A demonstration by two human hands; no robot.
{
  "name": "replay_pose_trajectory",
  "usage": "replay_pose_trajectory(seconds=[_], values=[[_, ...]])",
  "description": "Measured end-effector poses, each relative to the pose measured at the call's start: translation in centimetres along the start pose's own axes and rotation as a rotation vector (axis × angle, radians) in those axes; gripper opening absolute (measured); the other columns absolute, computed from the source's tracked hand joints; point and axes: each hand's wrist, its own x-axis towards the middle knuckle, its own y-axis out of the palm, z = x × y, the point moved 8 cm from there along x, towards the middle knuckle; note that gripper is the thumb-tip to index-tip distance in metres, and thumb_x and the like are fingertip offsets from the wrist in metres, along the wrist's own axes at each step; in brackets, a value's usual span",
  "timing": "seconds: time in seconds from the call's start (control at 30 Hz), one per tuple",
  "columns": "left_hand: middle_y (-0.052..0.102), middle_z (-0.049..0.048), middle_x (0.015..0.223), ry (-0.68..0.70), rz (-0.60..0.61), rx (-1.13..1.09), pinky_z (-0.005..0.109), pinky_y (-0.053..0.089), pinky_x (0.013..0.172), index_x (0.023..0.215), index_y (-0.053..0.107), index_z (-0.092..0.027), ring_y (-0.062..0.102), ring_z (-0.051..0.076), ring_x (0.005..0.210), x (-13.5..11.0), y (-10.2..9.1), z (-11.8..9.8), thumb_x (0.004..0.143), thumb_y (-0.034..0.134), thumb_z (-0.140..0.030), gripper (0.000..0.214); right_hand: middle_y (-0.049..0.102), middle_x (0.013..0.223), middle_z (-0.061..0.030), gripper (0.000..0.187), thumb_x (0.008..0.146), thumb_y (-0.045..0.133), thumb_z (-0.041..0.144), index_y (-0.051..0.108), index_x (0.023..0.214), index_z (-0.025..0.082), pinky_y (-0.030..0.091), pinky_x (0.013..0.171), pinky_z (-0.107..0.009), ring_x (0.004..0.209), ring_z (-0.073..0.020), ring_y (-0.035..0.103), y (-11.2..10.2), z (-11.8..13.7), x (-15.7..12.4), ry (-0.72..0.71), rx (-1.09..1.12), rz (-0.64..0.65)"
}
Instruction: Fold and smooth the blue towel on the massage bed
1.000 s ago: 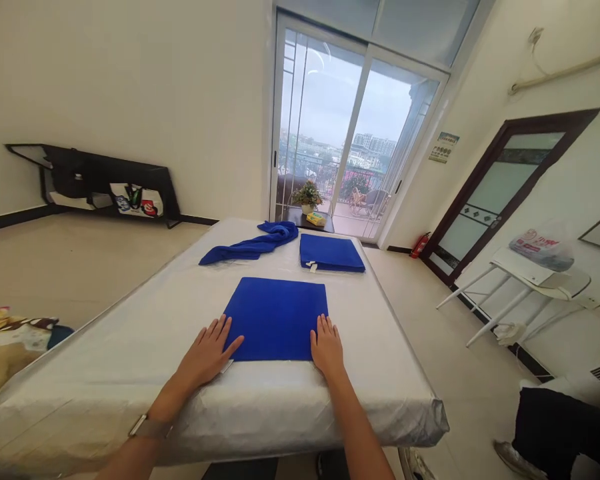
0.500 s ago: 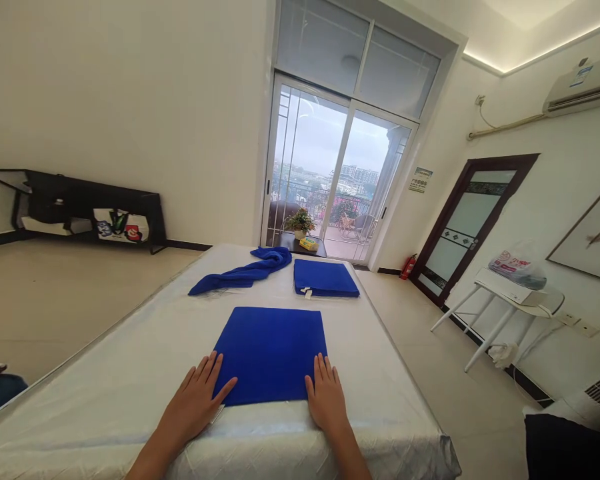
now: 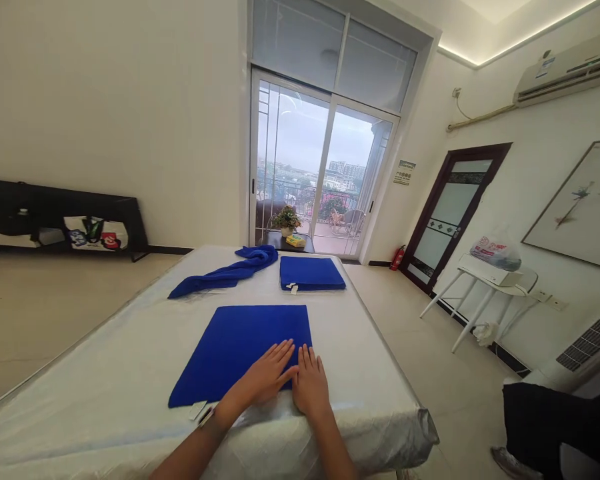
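A folded blue towel [image 3: 240, 347] lies flat on the white covered table [image 3: 350, 373], with a white tag poking out at its near left edge. My left hand [image 3: 266, 373] rests open on its near right part, fingers stretched out and thumb reaching to the other hand. Flat along the towel's right edge lies my right hand [image 3: 311, 383], its fingers straight and close together. Farther back sits a neat stack of folded blue towels [image 3: 313, 272] with white tags at its front. To the left of that, a crumpled blue towel [image 3: 225, 272] stretches across the cover.
Beyond the table's far end stands a small dark table with a potted plant [image 3: 287, 219] and a yellow tissue box [image 3: 295, 240]. At right are a white chair [image 3: 480, 283] carrying a box and plastic bag, and a fire extinguisher [image 3: 397, 257]. A black rack [image 3: 80, 200] stands left.
My left hand has slid right across the towel, from its left edge to beside my right hand. The right hand stays at the right edge. The view has shifted slightly right.
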Motion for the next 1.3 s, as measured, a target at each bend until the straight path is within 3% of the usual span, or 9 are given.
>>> replay_pose_trajectory(seconds=[0.1, 0.23, 0.33, 0.47, 0.6, 0.87, 1.0, 1.1, 1.3], values=[[0.028, 0.0131, 0.162, 0.006, 0.092, -0.052, 0.044, 0.021, 0.123, 0.156, 0.027, -0.014, 0.023, 0.024, 0.152, 2.2, 0.8, -2.5, 0.101, 0.015, -0.062, 0.074, 0.017, 0.165, -0.0067, 0.059, 0.103, 0.025, 0.03, 0.021, 0.159, 0.014, 0.013, 0.124, -0.042, 0.154, -0.0203, 0.012, -0.4, 0.2, -0.3, -0.007, -0.026, 0.003], [0.025, 0.0117, 0.163, -0.035, 0.085, -0.031, 0.045, 0.015, 0.124, 0.157, 0.026, -0.014, 0.019, 0.024, 0.153, 0.6, 0.5, -1.0, 0.1, 0.014, -0.062, 0.074, 0.018, 0.165, -0.0083, 0.06, 0.104, 0.022, 0.034, 0.022, 0.159, 0.012, 0.011, 0.124, -0.041, 0.154, -0.0209, 0.013, -0.7, 0.4, -0.3, 0.016, -0.037, 0.02], [0.026, 0.0096, 0.164, -0.153, 0.077, 0.017, 0.045, 0.016, 0.123, 0.158, 0.024, -0.017, 0.019, 0.025, 0.153, -3.5, -0.1, 3.0, 0.1, 0.018, -0.062, 0.074, 0.018, 0.166, -0.008, 0.062, 0.105, 0.021, 0.042, 0.021, 0.159, 0.012, 0.01, 0.124, -0.041, 0.154, -0.0201, 0.012, -0.5, 0.3, -0.1, 0.027, -0.038, 0.039], [0.026, 0.0106, 0.164, -0.443, 0.016, 0.131, 0.049, 0.018, 0.122, 0.158, 0.022, -0.016, 0.018, 0.027, 0.153, -11.2, -1.6, 10.0, 0.099, 0.02, -0.06, 0.073, 0.015, 0.166, -0.0063, 0.064, 0.105, 0.019, 0.044, 0.019, 0.16, 0.012, 0.009, 0.124, -0.04, 0.154, -0.0192, 0.011, -0.1, 0.1, 0.1, 0.033, -0.043, 0.06], [0.019, 0.0128, 0.166, -0.578, 0.0, 0.144, 0.051, 0.021, 0.121, 0.159, 0.016, -0.014, 0.015, 0.029, 0.154, -16.3, -2.5, 12.8, 0.098, 0.021, -0.062, 0.078, 0.013, 0.167, -0.0055, 0.064, 0.105, 0.016, 0.045, 0.017, 0.16, 0.011, 0.007, 0.124, -0.04, 0.154, -0.019, 0.009, 0.2, 0.0, 0.1, 0.037, -0.055, 0.076], [0.02, 0.0131, 0.165, -0.585, -0.047, 0.124, 0.052, 0.021, 0.122, 0.158, 0.018, -0.011, 0.015, 0.032, 0.153, -16.0, -3.0, 11.7, 0.093, 0.023, -0.073, 0.09, 0.016, 0.166, -0.0054, 0.063, 0.105, 0.016, 0.045, 0.019, 0.16, 0.013, 0.01, 0.123, -0.041, 0.154, -0.02, 0.012, -0.3, -0.1, 0.5, 0.049, -0.13, 0.159], [0.019, 0.0122, 0.166, -0.59, -0.067, 0.108, 0.052, 0.02, 0.123, 0.158, 0.019, -0.012, 0.014, 0.032, 0.154, -16.2, -2.7, 11.8, 0.091, 0.025, -0.076, 0.093, 0.029, 0.163, -0.007, 0.062, 0.105, 0.016, 0.043, 0.029, 0.158, 0.015, 0.012, 0.123, -0.044, 0.152, -0.0226, 0.022, -1.6, 0.1, 2.4, 0.042, -0.171, 0.179], [0.019, 0.0116, 0.166, -0.589, -0.091, 0.104, 0.05, 0.018, 0.123, 0.158, 0.02, -0.013, 0.014, 0.032, 0.154, -16.2, -2.6, 11.8, 0.09, 0.027, -0.076, 0.093, 0.026, 0.164, -0.0084, 0.064, 0.105, 0.015, 0.043, 0.028, 0.158, 0.011, 0.014, 0.122, -0.042, 0.152, -0.0225, 0.02, -2.1, 0.6, 4.6, 0.028, -0.171, 0.118], [0.023, 0.0131, 0.165, -0.581, -0.124, 0.124, 0.052, 0.021, 0.122, 0.158, 0.023, -0.013, 0.017, 0.033, 0.153, -16.6, -2.5, 12.3, 0.089, 0.024, -0.078, 0.095, 0.017, 0.166, -0.0071, 0.063, 0.104, 0.014, 0.041, 0.019, 0.16, 0.012, 0.012, 0.123, -0.04, 0.154, -0.0182, 0.011, 0.3, -0.4, 6.3, 0.077, -0.13, 0.091]])
